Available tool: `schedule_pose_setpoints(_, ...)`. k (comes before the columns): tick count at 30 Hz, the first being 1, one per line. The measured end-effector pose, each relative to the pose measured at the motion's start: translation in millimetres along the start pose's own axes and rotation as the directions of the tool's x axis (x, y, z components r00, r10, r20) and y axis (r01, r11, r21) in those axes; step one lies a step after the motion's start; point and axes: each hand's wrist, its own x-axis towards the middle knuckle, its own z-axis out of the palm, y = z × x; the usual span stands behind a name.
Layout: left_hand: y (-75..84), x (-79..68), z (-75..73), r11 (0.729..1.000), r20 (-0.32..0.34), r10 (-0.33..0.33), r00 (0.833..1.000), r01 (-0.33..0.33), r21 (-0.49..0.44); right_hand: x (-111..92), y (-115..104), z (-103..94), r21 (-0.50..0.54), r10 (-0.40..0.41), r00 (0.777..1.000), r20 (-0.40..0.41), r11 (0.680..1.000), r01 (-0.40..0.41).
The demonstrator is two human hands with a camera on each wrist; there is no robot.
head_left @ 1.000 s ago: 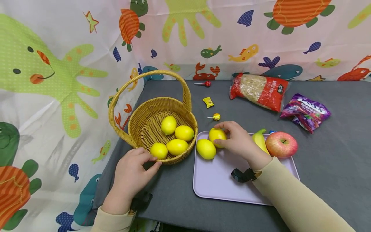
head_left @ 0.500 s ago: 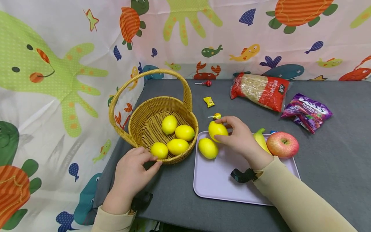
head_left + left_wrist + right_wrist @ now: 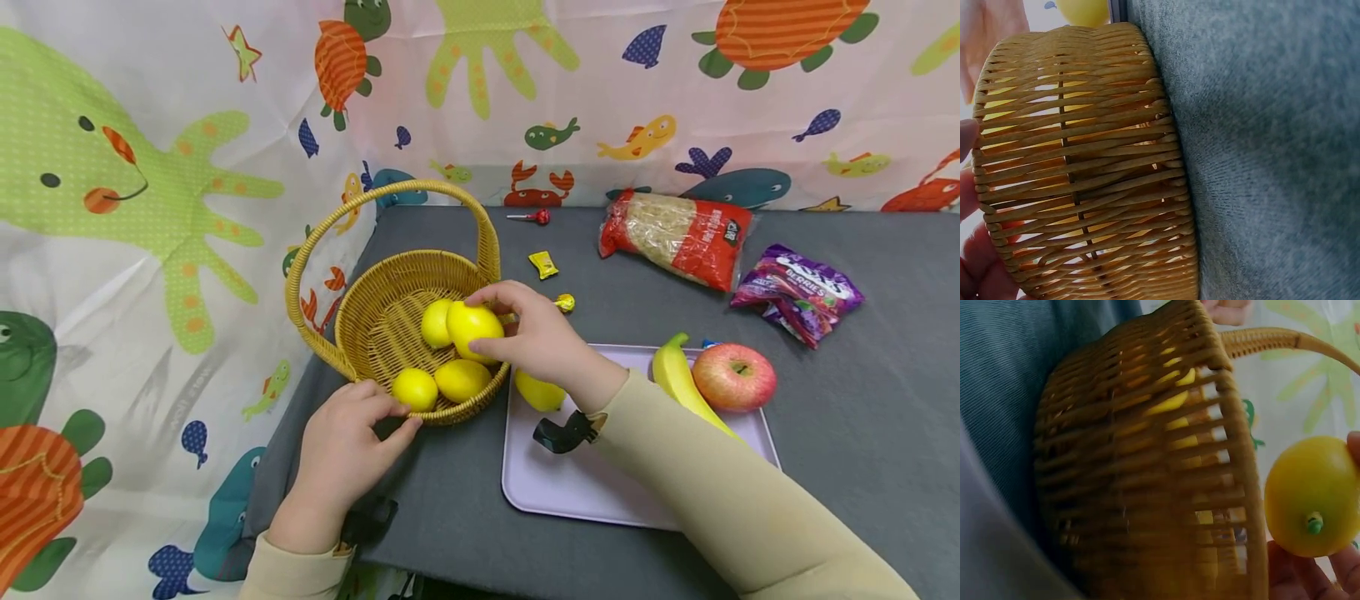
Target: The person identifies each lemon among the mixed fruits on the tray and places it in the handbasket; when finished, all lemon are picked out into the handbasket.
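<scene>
Lemon (image 3: 472, 332) between the right hand's (image 3: 543, 333) pinching fingers (image 3: 491, 293), over the basket (image 3: 375, 296) (rim (image 3: 461, 415) in the left hand's (image 3: 347, 442) grip).

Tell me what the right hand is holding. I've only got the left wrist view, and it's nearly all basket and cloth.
Observer: A lemon; the head view shows the right hand gripping it.
Operator: Is it down inside the basket?
Observer: No, the right wrist view shows it above the rim of the basket.
Operator: And what fruit is over at the tray?
Observer: In the head view, the tray has a second lemon, a banana and, at its far right corner, an apple.
</scene>
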Motion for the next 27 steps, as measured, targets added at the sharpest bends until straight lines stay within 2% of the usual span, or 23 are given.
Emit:
schedule_pose_setpoints(4,-0.4,0.3,0.5,1.0,0.003,0.002,1.0,-0.002,0.001,14.8,-5.0,15.2,-0.074,-0.029,0.996,0.079,0.997,0.035)
schedule_pose_setpoints(8,-0.6,0.8,0.3,1.0,-0.002,0.005,1.0,-0.005,-0.002,28.4,-5.3,28.6,-0.181,-0.045,0.992,0.115,0.981,0.065)
schedule_pose_setpoints(18,-1.9,0.0,0.8,1.0,-0.014,0.019,1.0,-0.019,-0.011,40.9,2.4,46.1,-0.306,-0.06,0.992,0.111,0.948,0.092)
schedule_pose_setpoints(21,-1.6,0.8,0.3,1.0,-0.021,0.021,1.0,-0.021,-0.006,42.8,1.7,49.2,-0.376,-0.067,0.991,0.117,0.92,0.107)
schedule_pose_setpoints(27,-0.3,1.1,0.9,1.0,-0.013,0.015,1.0,-0.015,-0.003,42.5,0.0,55.9,-0.551,-0.039,0.986,0.163,0.825,0.124)
